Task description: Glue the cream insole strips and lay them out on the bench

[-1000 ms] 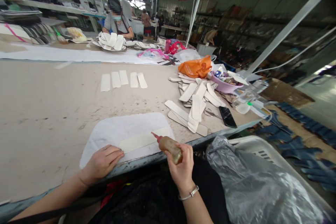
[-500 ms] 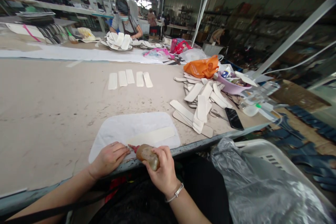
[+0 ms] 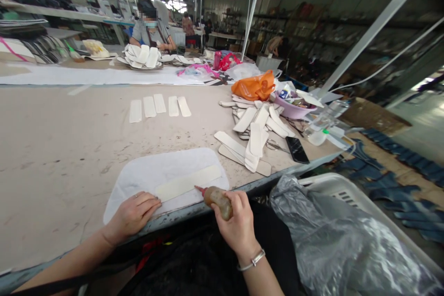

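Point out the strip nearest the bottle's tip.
The cream strip on the white sheet, by the left hand; other strips lie off the sheet, farther from the bottle.

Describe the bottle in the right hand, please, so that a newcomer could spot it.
Along the near edge of the big table lies a rounded white sheet. Near its right end, the right hand holds a brown bottle. Its pointed red nozzle sets it apart from the green-nozzled bottle at far left.

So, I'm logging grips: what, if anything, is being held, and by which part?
The right hand holds the brown bottle by the body near its base. The left hand rests by the pale strip, gripping nothing visible.
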`<state>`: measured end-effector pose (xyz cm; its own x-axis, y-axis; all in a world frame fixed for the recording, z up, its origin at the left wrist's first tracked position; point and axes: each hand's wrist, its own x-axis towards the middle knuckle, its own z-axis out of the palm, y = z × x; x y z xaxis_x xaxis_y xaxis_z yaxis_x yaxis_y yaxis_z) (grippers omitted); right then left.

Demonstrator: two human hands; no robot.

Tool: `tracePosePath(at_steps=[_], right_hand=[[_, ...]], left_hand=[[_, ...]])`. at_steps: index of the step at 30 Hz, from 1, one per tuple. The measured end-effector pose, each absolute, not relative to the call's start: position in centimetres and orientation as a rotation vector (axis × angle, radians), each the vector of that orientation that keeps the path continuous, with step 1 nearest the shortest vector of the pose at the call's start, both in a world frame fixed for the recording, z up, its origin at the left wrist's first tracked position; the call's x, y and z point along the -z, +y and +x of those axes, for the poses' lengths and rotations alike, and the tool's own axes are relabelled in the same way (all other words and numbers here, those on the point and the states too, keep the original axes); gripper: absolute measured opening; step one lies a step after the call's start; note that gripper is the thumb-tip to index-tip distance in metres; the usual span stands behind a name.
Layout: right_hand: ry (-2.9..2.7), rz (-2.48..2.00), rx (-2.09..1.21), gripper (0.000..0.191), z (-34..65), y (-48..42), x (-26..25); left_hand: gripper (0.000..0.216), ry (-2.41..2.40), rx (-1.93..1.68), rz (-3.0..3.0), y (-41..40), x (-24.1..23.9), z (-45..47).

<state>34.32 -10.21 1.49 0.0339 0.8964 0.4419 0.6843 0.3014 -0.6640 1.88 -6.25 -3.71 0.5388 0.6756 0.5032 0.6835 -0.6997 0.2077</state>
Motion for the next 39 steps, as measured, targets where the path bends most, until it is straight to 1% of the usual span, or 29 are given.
tracePosePath(at_steps=[6, 9, 11, 17, 21, 24, 30, 39], right_hand=[[-1.630, -1.569, -0.057, 0.029, 36.5, -9.4, -1.2], [-1.609, -1.563, -0.004, 0.029, 36.5, -9.1, -1.1], [-1.587, -1.487, -0.068, 0.030, 35.9, -9.1, -1.1], [-1.629, -1.223, -0.426, 0.037, 32.2, -9.8, -0.3], [-1.732, -1.203, -0.491, 0.042, 30.7, -10.0, 0.5], [-1.722, -1.293, -0.410, 0.039, 31.6, -9.6, 0.5], [-1.579, -1.509, -0.107, 0.028, 35.4, -8.3, 0.0], [-1.434, -1.511, 0.026, 0.032, 36.8, -7.6, 0.1]], left_hand=[[0.013, -1.215, 0.873, -2.762, -6.2, 3.9, 1.7], [0.013, -1.217, 0.861, -2.775, -6.3, 4.1, 1.6], [0.013, -1.218, 0.856, -2.778, -6.3, 4.1, 1.6], [0.014, -1.226, 0.860, -2.776, -6.3, 4.1, 1.7], [0.014, -1.257, 0.844, -2.780, -6.3, 3.9, 1.8], [0.013, -1.270, 0.850, -2.780, -6.3, 3.8, 1.9], [0.011, -1.262, 0.874, -2.775, -6.4, 3.6, 2.0], [0.011, -1.282, 0.870, -2.781, -6.3, 3.6, 1.9]])
